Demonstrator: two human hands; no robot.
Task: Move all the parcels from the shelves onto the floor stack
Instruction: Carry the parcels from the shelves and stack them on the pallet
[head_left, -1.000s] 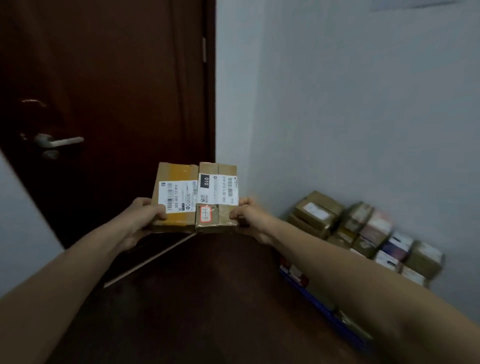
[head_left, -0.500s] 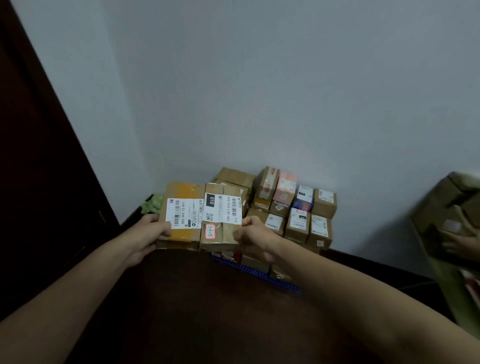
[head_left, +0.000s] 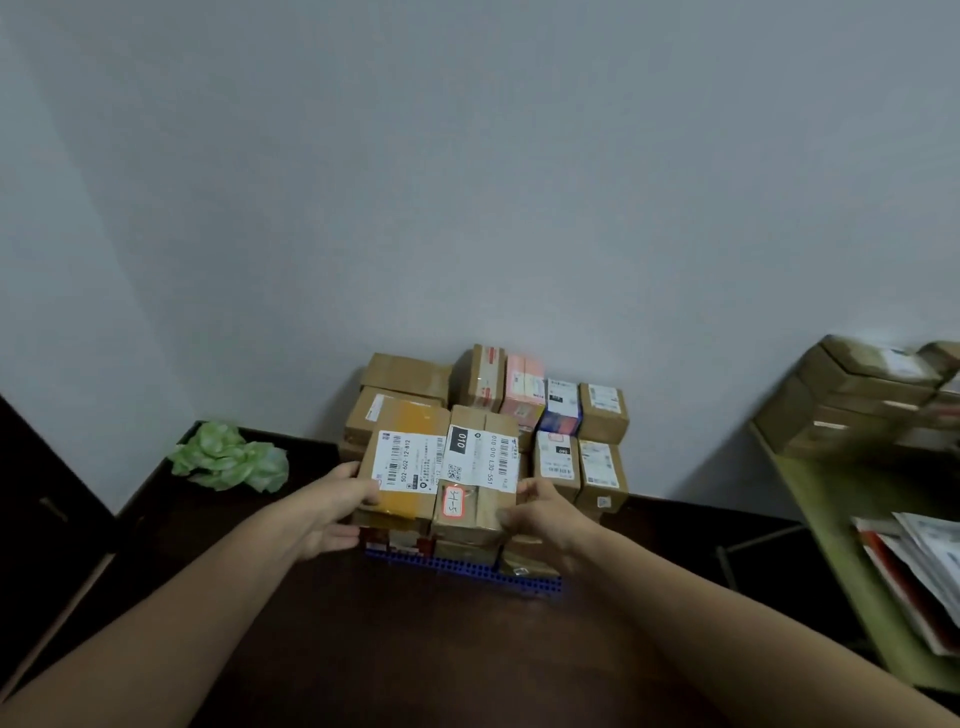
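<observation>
I carry two brown cardboard parcels side by side in front of me. My left hand (head_left: 340, 506) grips the left parcel (head_left: 402, 462), which has yellow tape and a white label. My right hand (head_left: 540, 512) grips the right parcel (head_left: 480, 478), marked 010 with a red-edged sticker. Both parcels hang just in front of and above the floor stack (head_left: 566, 431), several small boxes piled against the grey wall on a blue base (head_left: 467, 569). A shelf (head_left: 810, 467) at the right holds more brown parcels (head_left: 852, 395).
A crumpled green bag (head_left: 228, 457) lies on the dark floor left of the stack. The shelf's lower level at the far right carries flat mail and papers (head_left: 924, 566). A dark door edge (head_left: 47, 499) stands at the left.
My view has swung from the dark door round to the wall and the floor stack. The two parcels have stayed in my hands and come closer to the stack.
</observation>
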